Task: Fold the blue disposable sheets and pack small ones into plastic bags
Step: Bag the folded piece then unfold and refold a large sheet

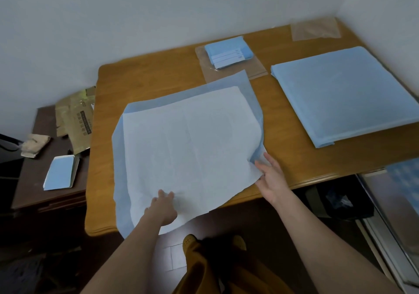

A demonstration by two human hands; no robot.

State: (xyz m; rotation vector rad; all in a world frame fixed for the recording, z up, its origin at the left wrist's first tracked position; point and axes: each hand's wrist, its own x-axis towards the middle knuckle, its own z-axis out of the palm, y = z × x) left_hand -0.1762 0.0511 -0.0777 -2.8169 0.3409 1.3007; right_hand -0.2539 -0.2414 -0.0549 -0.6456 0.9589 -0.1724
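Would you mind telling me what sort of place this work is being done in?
Probably a room in a home used as a small packing spot, not a factory: a wooden table pushed into a plain white corner, a dark side cabinet with a torn cardboard box on it, and a stack of blue sheets.

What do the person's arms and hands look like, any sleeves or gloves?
Both forearms are bare to the frame edge: no sleeves, gloves, watch or rings visible. The left hand and right hand are bare too. Mustard-yellow clothing shows below, between the arms.
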